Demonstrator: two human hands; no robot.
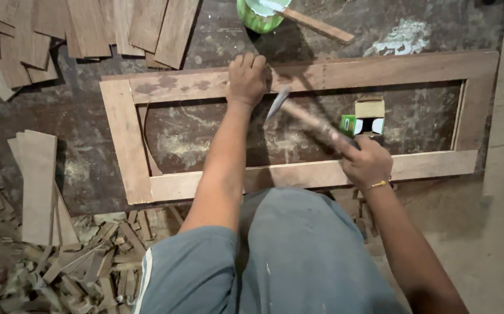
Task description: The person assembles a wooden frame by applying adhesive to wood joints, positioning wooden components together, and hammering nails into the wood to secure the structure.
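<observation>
Wooden frame (125, 136) edge under left hand (247, 77); right hand (367, 163) grips hammer (304, 116)

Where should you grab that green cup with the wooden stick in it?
Probably around the round side wall of the green cup, coming from the left. The flat wooden stick sticks out of its open top toward the right, so that side and the top are blocked. It stands upright on the dark tabletop, and its curved side suits a wrap-around hand grip.
</observation>
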